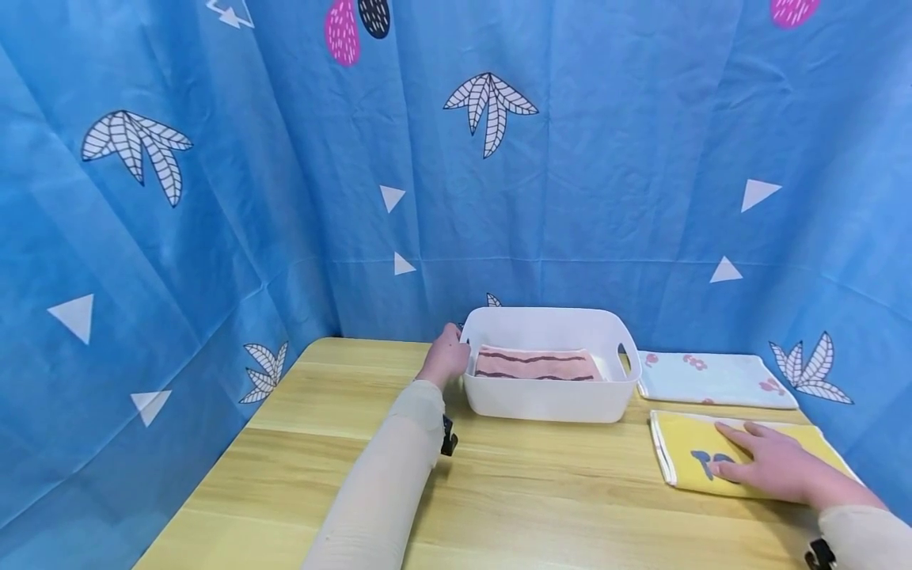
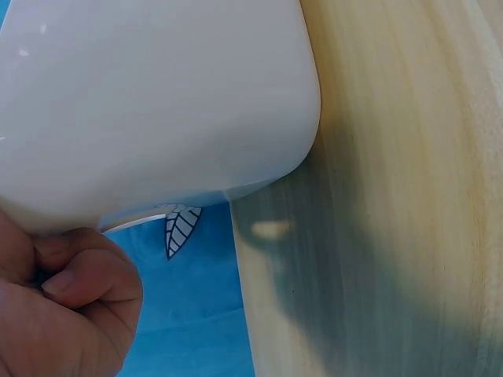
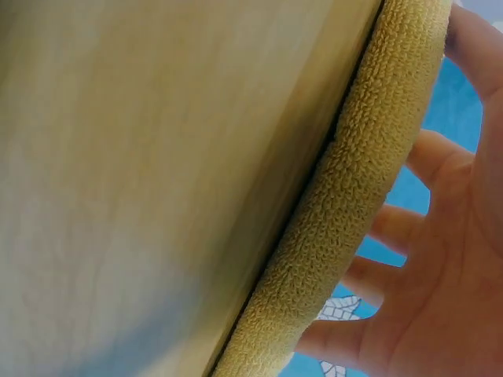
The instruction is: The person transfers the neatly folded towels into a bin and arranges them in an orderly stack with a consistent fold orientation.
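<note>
Left hand (image 1: pixel 445 356): forearm stretched forward over the table (image 1: pixel 342 443), fingers (image 2: pixel 75 279) curled and gripping the left end of the white basket (image 1: pixel 549 396) at its rim.
White basket: upright near the table's far edge, holding a folded pink striped towel (image 1: pixel 536 365).
Right hand (image 1: pixel 773 463): palm down, fingers (image 3: pixel 440 153) straight and spread, resting flat on the folded yellow towel (image 1: pixel 684 455).
Yellow towel: flat on the table, right of the basket, near the front.
Pale floral towel (image 1: pixel 712 378): folded, just behind the yellow towel, beside the basket's right end.
Blue patterned curtain (image 1: pixel 606 158): backdrop on three sides.
</note>
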A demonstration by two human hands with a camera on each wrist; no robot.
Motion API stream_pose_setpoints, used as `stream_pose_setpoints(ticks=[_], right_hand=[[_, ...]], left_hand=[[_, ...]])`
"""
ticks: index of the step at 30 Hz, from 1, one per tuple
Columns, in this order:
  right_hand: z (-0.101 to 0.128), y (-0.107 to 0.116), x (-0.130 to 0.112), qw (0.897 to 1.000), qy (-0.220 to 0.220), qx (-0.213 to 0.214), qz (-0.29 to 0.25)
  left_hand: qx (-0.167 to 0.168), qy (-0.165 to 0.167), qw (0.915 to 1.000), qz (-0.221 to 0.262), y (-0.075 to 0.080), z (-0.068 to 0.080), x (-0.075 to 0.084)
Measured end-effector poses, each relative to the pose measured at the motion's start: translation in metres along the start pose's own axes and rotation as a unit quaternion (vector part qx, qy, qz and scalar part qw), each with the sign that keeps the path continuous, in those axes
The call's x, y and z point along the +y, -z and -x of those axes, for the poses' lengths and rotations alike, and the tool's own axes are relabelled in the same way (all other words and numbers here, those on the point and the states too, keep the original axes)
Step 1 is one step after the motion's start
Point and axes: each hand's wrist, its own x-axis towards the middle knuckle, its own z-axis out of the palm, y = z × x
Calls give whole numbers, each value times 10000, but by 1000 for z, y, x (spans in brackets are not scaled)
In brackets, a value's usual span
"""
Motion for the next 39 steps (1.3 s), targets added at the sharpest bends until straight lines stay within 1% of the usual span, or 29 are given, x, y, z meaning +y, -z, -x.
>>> stream_pose_setpoints(ticks=[9, 17, 22, 34, 39], right_hand=[[3, -3, -19, 9999, 113, -22, -69], [3, -8, -41, 9998, 191, 58, 2], [3, -12, -58, 9998, 186, 54, 47], [-5, -22, -100, 9997, 61, -213, 83], [-9, -24, -123, 9996, 35, -286, 70]], left_hand=[[13, -64, 10000, -44, -2, -4, -1], [12, -108, 9999, -98, -2, -3, -1], [43, -113, 9999, -117, -2, -3, -1], [83, -153, 9998, -123, -2, -1, 1], [91, -125, 9997, -170, -3, -3, 0]])
